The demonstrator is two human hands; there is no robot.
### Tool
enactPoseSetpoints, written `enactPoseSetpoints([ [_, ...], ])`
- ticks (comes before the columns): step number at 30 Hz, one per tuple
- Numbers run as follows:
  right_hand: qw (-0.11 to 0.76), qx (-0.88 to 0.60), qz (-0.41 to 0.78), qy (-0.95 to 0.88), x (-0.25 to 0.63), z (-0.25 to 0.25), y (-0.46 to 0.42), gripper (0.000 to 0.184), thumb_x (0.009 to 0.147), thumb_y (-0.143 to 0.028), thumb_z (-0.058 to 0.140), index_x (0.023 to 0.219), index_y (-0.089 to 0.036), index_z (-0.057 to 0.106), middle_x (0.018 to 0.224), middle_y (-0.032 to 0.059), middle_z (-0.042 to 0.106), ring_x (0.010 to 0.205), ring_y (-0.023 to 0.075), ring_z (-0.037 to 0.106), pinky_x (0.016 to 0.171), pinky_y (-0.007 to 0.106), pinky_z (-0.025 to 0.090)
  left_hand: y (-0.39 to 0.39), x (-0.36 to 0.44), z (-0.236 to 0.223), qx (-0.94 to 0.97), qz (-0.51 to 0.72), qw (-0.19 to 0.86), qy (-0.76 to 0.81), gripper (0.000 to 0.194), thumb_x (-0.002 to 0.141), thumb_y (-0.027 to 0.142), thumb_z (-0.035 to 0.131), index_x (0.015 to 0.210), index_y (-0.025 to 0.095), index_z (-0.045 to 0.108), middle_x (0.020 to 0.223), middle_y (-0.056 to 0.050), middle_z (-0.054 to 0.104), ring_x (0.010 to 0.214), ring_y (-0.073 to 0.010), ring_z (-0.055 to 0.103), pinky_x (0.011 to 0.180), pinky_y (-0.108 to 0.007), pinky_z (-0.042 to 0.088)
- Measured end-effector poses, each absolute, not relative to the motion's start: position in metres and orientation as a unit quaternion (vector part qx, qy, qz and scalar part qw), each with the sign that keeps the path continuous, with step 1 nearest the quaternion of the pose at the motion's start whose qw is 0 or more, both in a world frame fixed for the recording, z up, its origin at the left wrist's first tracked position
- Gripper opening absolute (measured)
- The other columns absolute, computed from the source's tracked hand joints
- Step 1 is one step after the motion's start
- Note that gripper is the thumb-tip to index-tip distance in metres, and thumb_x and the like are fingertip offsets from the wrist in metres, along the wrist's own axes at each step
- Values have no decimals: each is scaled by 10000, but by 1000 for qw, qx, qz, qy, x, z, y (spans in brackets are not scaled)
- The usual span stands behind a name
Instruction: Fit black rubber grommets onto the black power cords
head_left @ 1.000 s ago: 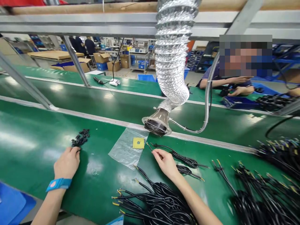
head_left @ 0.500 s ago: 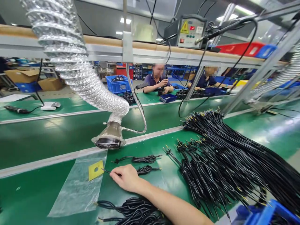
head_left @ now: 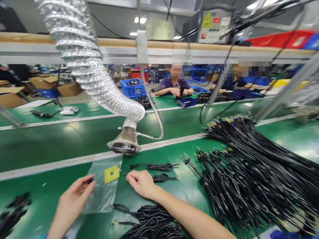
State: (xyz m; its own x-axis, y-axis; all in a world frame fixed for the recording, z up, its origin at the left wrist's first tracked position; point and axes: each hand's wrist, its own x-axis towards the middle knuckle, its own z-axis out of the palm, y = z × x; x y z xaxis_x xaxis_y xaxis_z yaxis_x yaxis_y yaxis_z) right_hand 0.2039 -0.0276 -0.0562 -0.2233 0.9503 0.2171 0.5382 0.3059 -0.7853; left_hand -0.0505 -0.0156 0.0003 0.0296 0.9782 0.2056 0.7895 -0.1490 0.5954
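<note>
My left hand (head_left: 73,200) hangs over the left edge of a clear plastic sheet (head_left: 99,199). Its thumb and fingers close round a small black part (head_left: 91,180), mostly hidden and blurred. My right hand (head_left: 142,184) pinches a black cable (head_left: 123,172), whose tip points left at a yellow square (head_left: 108,177) with a round hole, lying on the sheet. Just behind my right hand is a coiled black cable (head_left: 161,178); another coiled cable (head_left: 159,167) lies farther back. More coiled cables (head_left: 152,220) are heaped below my right wrist.
Over the sheet's far end hangs a metal extraction hood (head_left: 124,142) on a silver duct (head_left: 104,89). Large bundles of black cables (head_left: 236,179) cover the right side. Small black parts (head_left: 15,212) lie at the left edge. Two people sit across the green bench (head_left: 57,142).
My left hand has come into view from the lower left with a small black part. My right hand keeps its pinch on the cable. The camera view has shifted left.
</note>
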Motion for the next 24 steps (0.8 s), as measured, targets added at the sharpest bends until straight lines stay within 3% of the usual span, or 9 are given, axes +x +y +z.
enactPoseSetpoints([
  [3, 373, -504, 311, -715, 205, -58, -27, 304, 955, -261, 424, 884, -222, 716, 834, -3, 745, 719, 123, 662, 648, 202, 398, 3, -33, 1, 698, 324, 225, 597, 447, 787, 573, 554, 976, 189, 682, 872, -61, 694, 727, -192, 634, 667, -302, 533],
  [8, 364, -498, 313, -722, 202, -65, -23, 311, 951, -299, 420, 844, -208, 697, 763, 10, 726, 640, 128, 635, 607, 221, 359, 84, -81, 49, 604, 386, 130, 685, 410, 763, 427, 557, 989, 105, 671, 666, -17, 627, 635, -154, 586, 676, -275, 509],
  [11, 354, -502, 299, -731, 200, -66, -22, 315, 949, -306, 416, 834, -209, 693, 751, 12, 722, 632, 132, 633, 603, 228, 352, 133, -113, 85, 579, 379, 77, 718, 387, 814, 305, 512, 1071, 38, 627, 730, -11, 637, 674, -120, 594, 729, -258, 500],
  [13, 354, -503, 291, -733, 200, -66, -22, 319, 949, -301, 412, 825, -210, 691, 731, 10, 718, 622, 131, 631, 595, 229, 348, 153, -116, 96, 583, 370, 74, 719, 339, 786, 276, 546, 1015, 46, 645, 720, -16, 648, 651, -128, 595, 721, -263, 494],
  [18, 371, -490, 267, -742, 199, -70, -23, 310, 942, -264, 414, 809, -210, 689, 702, 4, 713, 608, 126, 638, 578, 229, 340, 137, -101, 59, 667, 206, 13, 716, 198, 738, 281, 533, 776, 155, 682, 733, -66, 701, 737, -227, 653, 694, -283, 472],
  [24, 388, -480, 248, -746, 198, -71, -23, 348, 962, -297, 398, 782, -211, 683, 670, 2, 699, 574, 119, 620, 555, 230, 324, 62, -138, -8, 640, 77, 14, 765, 310, 799, 303, 441, 895, 150, 692, 823, -92, 727, 752, -249, 673, 636, -284, 474],
])
